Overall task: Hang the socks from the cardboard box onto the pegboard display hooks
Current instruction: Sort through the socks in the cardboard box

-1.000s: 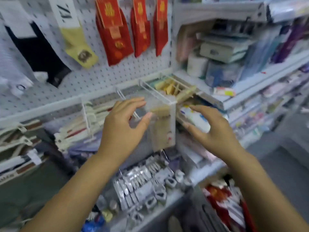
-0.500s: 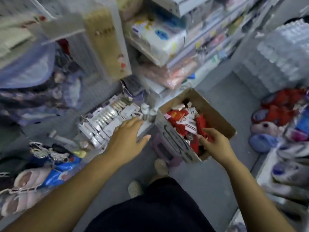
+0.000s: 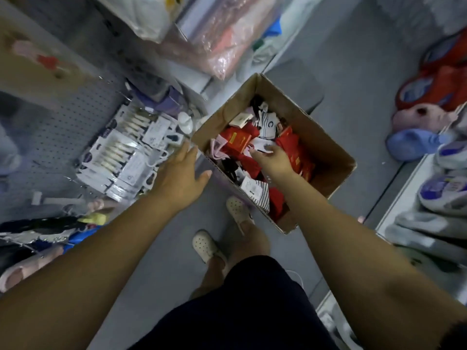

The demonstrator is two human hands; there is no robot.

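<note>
Right grip [image 3: 271, 159] touches the socks [image 3: 236, 140] inside the cardboard box [image 3: 326, 140].

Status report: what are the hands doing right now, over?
Left hand open beside box. Right hand down in box, on socks, grip unclear. No sock lifted yet. Nothing in the way.

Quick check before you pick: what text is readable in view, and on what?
"C": on the white striped sock in the cardboard box.
Gold print on the red sock packs: too blurred to read.
White tag on the striped socks at the box's near side: too small.
White packs on the pegboard: blurred, unreadable.
</note>
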